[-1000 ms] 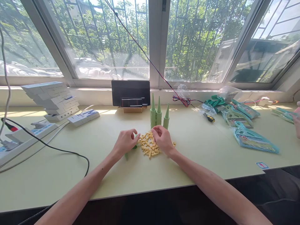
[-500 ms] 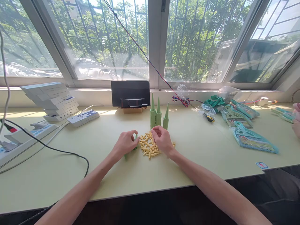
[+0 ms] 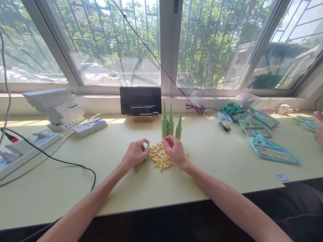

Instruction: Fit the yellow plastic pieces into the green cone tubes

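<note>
My left hand (image 3: pixel 135 153) is closed in a pinch on a slim green pointed cone (image 3: pixel 148 145), whose tip sticks up past the fingers. Under that hand more green pieces (image 3: pixel 135 168) lie on the table, mostly covered. Small tan peg-like pieces (image 3: pixel 161 161) form a loose pile between the two hands. Over the right side of the pile, my right hand (image 3: pixel 175 152) has thumb and forefinger pressed together; what they hold is too small to make out. Just behind it stand three green spired towers (image 3: pixel 171 125), their lower parts partly hidden.
A dark tablet (image 3: pixel 140 97) and a phone (image 3: pixel 141 111) lean on a stand at the back. White boxes (image 3: pixel 63 109) and a power strip (image 3: pixel 52 138) are at left. Wrapped teal brush sets (image 3: pixel 274 149) and a screwdriver (image 3: pixel 224 126) lie right. Another person's hand (image 3: pixel 319 129) shows far right.
The green cone in my left hand has tilted and now shows more of its tip above the fingers. My right hand stays almost still over the tan pile.
</note>
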Motion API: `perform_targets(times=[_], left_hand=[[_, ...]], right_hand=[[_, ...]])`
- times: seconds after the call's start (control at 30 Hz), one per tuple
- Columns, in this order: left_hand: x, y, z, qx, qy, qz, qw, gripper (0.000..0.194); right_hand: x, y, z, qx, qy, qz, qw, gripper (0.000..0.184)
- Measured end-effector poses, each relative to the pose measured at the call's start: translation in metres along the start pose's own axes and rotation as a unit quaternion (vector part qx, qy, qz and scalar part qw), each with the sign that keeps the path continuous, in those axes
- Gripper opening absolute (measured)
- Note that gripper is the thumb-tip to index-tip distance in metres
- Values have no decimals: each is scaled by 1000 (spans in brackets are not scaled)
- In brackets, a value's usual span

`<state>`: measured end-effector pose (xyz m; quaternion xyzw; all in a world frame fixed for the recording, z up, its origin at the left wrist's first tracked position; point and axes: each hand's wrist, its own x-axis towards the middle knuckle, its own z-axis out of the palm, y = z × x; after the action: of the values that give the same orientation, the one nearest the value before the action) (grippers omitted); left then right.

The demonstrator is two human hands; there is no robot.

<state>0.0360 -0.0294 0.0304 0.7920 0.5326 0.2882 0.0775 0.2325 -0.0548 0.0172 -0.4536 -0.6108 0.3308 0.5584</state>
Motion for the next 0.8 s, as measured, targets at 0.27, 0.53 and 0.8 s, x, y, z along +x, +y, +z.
perform_targets(times=[0.27, 0.53, 0.8], left_hand=[[1, 7, -4, -27, 56, -33, 997, 26], [3, 12, -6, -152, 65, -70, 984, 34], [2, 18, -5, -310, 34, -89, 946, 34]], right_hand=[[0, -1, 0, -5, -5, -3, 1000, 24], [-2, 0, 0, -10, -19, -10, 1000, 25], [-3, -1, 0, -20, -27, -11, 999, 24]])
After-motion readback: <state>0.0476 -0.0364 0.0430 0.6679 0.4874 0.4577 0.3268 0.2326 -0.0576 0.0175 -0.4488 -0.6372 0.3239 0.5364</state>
